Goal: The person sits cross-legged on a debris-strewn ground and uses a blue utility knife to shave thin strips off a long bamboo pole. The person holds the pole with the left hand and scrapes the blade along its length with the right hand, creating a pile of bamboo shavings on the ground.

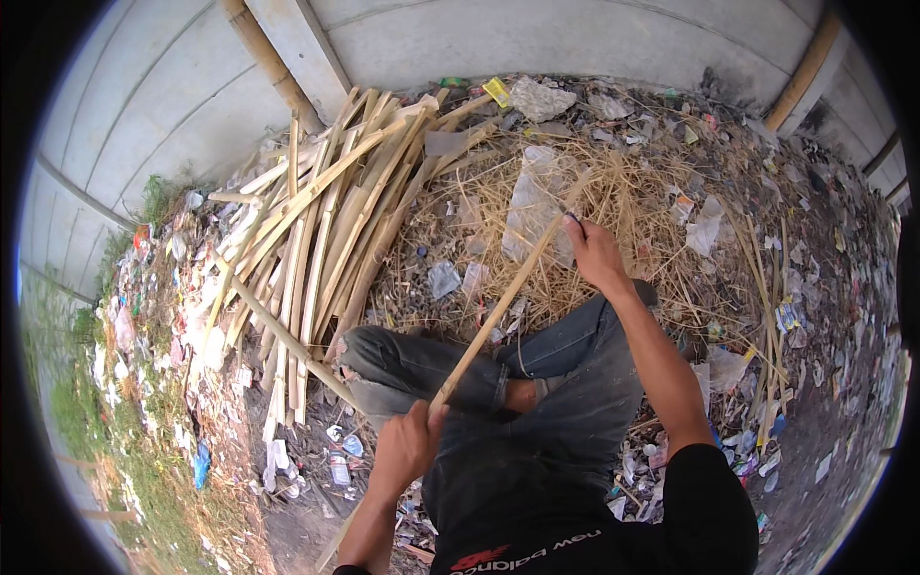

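A long, pale bamboo strip (pixel 498 311) slants across my lap, from the lower left up toward the shavings. My left hand (pixel 407 446) is closed round it near my left thigh. Farther along, by its far end, my right hand (pixel 599 257) is closed on a small dark tool (pixel 574 226), mostly hidden by the fingers, so its kind cannot be made out. The tool lies against the strip or right beside it. Thin bamboo shavings (pixel 632 201) are spread on the ground beyond my crossed legs (pixel 422 369).
A heap of split bamboo strips (pixel 326 211) lies to the left, one pole (pixel 287 335) reaching my knee. Several thin strips (pixel 767 326) lie at the right. Litter covers the ground. A grey panel wall (pixel 537 43) stands behind, with a rock (pixel 541 99) near its foot.
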Available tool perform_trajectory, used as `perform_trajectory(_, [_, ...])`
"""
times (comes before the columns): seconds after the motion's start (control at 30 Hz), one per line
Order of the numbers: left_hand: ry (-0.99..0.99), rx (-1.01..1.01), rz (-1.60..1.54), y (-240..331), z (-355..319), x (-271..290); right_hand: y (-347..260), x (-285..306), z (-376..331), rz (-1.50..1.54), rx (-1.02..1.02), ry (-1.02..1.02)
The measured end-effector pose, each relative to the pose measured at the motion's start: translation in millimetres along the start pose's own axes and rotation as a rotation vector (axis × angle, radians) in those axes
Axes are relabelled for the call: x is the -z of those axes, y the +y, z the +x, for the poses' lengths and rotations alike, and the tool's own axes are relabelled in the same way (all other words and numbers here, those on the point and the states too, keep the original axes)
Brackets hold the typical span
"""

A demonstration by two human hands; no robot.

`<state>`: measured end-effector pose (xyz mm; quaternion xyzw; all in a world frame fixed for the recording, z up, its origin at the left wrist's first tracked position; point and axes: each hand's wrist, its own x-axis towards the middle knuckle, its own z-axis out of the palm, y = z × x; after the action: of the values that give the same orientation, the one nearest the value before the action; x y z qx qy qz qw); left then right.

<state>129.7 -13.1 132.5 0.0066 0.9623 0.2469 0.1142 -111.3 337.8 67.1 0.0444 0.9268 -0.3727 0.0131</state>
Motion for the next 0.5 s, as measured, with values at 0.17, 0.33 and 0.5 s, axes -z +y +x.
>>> perform_trajectory(0.17, [-0.070, -0.031, -0.083, -10, -23, -1, 21, 31, 28, -0.139, -0.032, 0.136])
perform_trajectory(0.33, [-0.109, -0.041, -0.118, -25, -37, 25, 126, 74, 97, -0.026, -0.302, 0.413])
perform_trajectory(0.5, [-0.145, 0.228, -0.299, -59, -44, 23, 184, 83, 97, -0.052, -0.192, 0.553])
